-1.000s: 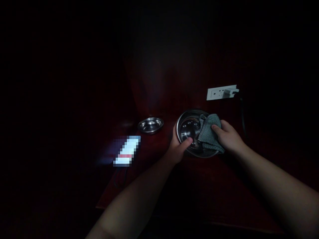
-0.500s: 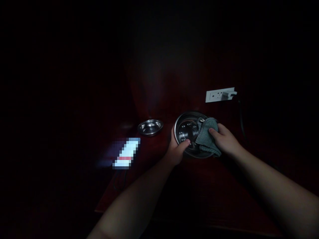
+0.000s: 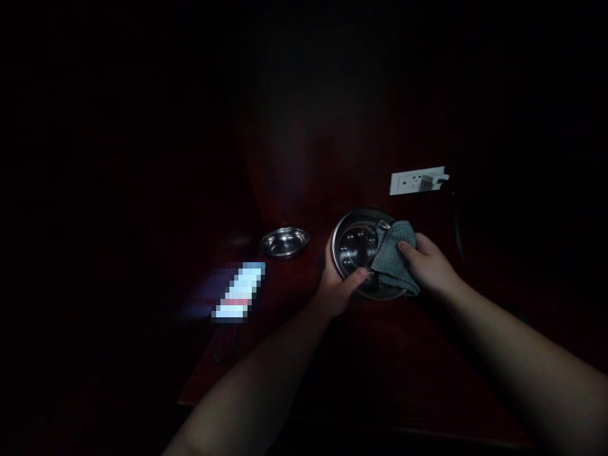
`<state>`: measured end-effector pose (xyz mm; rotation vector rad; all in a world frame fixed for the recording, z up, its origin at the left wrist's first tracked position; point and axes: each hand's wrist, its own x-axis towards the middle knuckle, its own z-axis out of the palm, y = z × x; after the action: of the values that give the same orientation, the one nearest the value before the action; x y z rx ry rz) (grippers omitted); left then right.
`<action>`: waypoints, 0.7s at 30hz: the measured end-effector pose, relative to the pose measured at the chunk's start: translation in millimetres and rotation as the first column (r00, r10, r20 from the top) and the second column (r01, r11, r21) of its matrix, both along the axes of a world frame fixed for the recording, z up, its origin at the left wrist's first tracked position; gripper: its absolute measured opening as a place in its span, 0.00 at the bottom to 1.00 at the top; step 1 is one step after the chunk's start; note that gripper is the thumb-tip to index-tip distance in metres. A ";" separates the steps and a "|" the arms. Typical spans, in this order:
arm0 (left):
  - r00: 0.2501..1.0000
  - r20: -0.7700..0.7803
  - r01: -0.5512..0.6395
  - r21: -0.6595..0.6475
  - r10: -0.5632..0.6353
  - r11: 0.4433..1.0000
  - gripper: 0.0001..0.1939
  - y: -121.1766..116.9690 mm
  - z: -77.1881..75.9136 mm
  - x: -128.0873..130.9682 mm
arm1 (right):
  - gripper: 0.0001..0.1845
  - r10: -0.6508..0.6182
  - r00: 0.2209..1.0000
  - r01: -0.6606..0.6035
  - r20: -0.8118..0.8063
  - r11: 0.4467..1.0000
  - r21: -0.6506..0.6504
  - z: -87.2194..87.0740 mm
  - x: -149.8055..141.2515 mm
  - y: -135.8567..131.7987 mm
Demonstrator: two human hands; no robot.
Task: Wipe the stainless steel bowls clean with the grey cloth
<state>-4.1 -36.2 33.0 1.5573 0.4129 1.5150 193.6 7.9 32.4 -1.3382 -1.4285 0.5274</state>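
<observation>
A shiny metal bowl [image 3: 356, 247] is tilted toward me above the dark red table. My left hand [image 3: 338, 286] grips its left side, thumb over the rim and the other fingers hidden behind. On the bowl's right side lies a grey-green cloth [image 3: 398, 256], folded over the rim and partly inside. My right hand [image 3: 427, 261] is closed on this cloth, thumb on top; its remaining fingers are out of sight behind it. A smaller, shallow metal bowl [image 3: 285, 242] rests on the table to the left.
A bright, pixelated phone-like screen [image 3: 240, 291] is at the left, with a thin dark cable below it. On the back wall a white socket panel [image 3: 403, 183] holds a plug with a dark cord. The table's [image 3: 199, 383] left edge shows; the surroundings are very dark.
My left thumb has shifted slightly to the right on the bowl. Both hands keep their hold, and the whole view has drifted a little.
</observation>
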 end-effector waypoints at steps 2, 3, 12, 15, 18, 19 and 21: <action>1.000 0.008 0.000 -0.006 0.000 1.000 0.44 0.3 -0.5 0.2 | 0.11 0.018 1.000 -0.018 0.007 1.000 0.019 0.0 -1.0 -0.4; 1.000 0.012 -0.004 -0.007 0.004 1.000 0.44 0.4 -0.5 0.1 | 0.11 0.022 1.000 -0.023 0.017 0.999 0.028 -0.2 -1.1 -0.3; 0.999 0.008 -0.030 -0.097 0.031 0.995 0.39 4.9 -3.5 -3.3 | 0.12 0.014 0.995 -0.019 0.101 0.998 0.052 -2.5 1.6 2.5; 1.000 0.005 -0.021 -0.119 0.021 0.993 0.38 6.9 -6.6 -4.1 | 0.11 0.032 0.995 -0.036 0.095 0.998 0.048 -0.3 1.6 1.7; 1.000 -0.006 -0.029 -0.136 0.028 0.990 0.38 7.7 -7.9 -4.4 | 0.12 0.026 0.993 -0.031 0.119 0.999 0.041 0.4 2.2 1.5; 1.000 -0.004 -0.030 -0.135 0.030 0.990 0.38 7.8 -7.8 -4.3 | 0.12 0.020 0.992 -0.026 0.126 0.999 0.042 0.2 2.5 1.6; 1.000 0.006 -0.029 -0.131 0.030 0.991 0.38 7.5 -7.1 -3.9 | 0.12 0.021 0.992 -0.027 0.122 0.998 0.051 -0.5 2.8 1.9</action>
<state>-8.0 -28.7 25.9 1.4485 0.5225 1.4854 196.3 9.7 31.9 -1.3309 -1.5489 0.4269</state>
